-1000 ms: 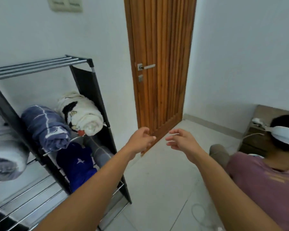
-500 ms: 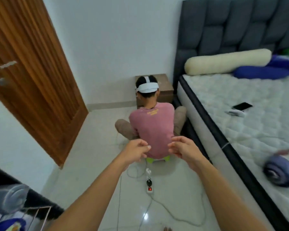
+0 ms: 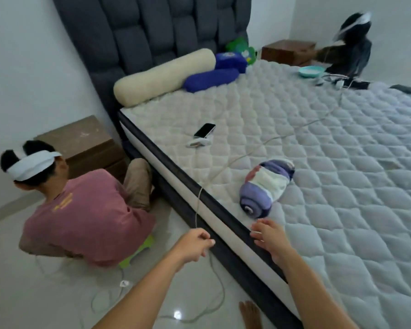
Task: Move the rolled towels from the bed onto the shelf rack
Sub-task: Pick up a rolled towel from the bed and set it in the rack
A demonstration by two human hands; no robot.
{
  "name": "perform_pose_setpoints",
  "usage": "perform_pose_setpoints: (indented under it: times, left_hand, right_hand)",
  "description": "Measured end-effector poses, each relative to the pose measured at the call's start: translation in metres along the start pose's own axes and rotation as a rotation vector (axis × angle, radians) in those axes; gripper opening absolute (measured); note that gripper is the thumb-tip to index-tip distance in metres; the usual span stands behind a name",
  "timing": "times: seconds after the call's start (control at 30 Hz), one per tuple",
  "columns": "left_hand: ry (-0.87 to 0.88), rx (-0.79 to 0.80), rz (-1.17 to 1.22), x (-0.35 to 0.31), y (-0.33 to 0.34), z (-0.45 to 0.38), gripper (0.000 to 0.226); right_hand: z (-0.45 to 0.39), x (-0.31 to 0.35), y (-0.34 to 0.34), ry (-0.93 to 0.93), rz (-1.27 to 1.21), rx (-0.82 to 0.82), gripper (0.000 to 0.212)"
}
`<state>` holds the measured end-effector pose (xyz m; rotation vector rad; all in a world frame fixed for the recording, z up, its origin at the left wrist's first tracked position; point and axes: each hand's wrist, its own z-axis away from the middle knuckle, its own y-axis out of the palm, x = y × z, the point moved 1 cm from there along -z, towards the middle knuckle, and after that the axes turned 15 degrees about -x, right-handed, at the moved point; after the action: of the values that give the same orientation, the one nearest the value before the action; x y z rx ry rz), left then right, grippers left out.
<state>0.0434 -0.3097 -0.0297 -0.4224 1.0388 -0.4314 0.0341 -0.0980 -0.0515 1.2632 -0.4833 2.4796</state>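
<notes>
Your right hand [image 3: 269, 238]: open, empty, fingers spread, over the bed [image 3: 342, 186] edge. Your left hand [image 3: 195, 243]: loosely curled, empty. One rolled towel [image 3: 266, 187] just beyond the right hand, long axis running away from you, spiral end facing you.

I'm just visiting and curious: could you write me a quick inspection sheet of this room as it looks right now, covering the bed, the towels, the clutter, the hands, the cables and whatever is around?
Surface: bare quilted mattress, no sheet.
Job's things: one rolled towel, purple and white, near the bed's near edge; shelf rack not in view.
Clutter: phone on the mattress; cream bolster, blue pillows by the headboard; teal bowl at the far edge.
Grips: left hand loosely curled, empty, over the floor; right hand open, empty, just short of the towel.
Cables: white cable across the mattress, dropping to the floor.
Surroundings: seated person in a pink shirt on the floor; another person at the far corner; brown bedside box.
</notes>
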Motion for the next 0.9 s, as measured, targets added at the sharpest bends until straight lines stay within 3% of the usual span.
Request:
perform_pose_setpoints:
  times: [0.2,0.27,0.33,0.4,0.53,0.67,0.8,0.9]
  left_hand:
    - [-0.03,0.015,-0.044,-0.073,0.055,-0.112,0.012]
    - [-0.052,-0.016,-0.001,-0.093,0.066,-0.141,0.013]
    - [-0.061,-0.035,0.041,-0.113,0.075,-0.165,0.023]
    - [-0.055,-0.023,0.056,-0.128,0.086,-0.186,0.039]
    - [-0.107,0.02,0.035,-0.15,0.103,-0.22,0.055]
    - [-0.233,0.147,0.009,-0.156,0.117,-0.239,0.078]
    - [-0.349,0.226,0.016,-0.152,0.134,-0.251,0.081]
    - [-0.383,0.256,0.001,-0.151,0.147,-0.255,0.068]
  right_hand:
    - [-0.133,0.057,-0.022,-0.022,0.149,-0.077,0.004]
    - [-0.172,0.076,-0.023,-0.014,0.192,-0.098,0.018]
    - [-0.201,0.094,-0.023,-0.023,0.279,-0.118,0.025]
    - [-0.226,0.105,-0.02,-0.028,0.327,-0.134,0.016]
    - [-0.26,0.119,-0.009,-0.032,0.437,-0.141,0.017]
    - [-0.282,0.116,0.002,0.026,0.457,-0.118,0.063]
    - [-0.294,0.12,0.008,0.067,0.509,-0.078,0.077]
    - [-0.303,0.12,0.009,0.088,0.55,-0.048,0.081]
